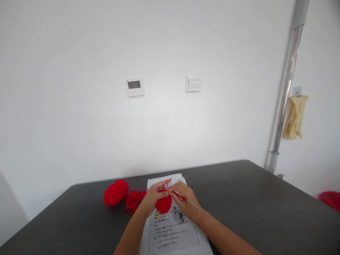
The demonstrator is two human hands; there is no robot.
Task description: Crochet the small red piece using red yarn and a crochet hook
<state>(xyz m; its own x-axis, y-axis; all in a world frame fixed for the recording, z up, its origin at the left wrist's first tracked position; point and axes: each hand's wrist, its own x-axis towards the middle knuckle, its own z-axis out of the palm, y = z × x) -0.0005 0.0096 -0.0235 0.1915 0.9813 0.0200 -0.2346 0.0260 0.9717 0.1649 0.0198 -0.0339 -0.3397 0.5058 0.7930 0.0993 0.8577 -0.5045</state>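
Between my hands is a round piece of red crochet work (164, 204), with a small yellow stitch marker (159, 215) hanging at its lower edge. My left hand (155, 194) pinches the work at its upper edge, and a strand of red yarn loops over the raised index finger. My right hand (184, 198) is closed around a crochet hook (189, 202) with a red grip and a metal shaft that sticks out to the lower right. The hook's tip meets the work near my left fingertips; the stitch there is too small to make out.
Printed sheets (175, 237) lie beneath my hands on the dark table (239, 205). Left of them sit a red yarn ball (115, 193) and a loose tangle of yarn (133, 201). Behind rises a white wall with a light switch (193, 84) and a panel (135, 88).
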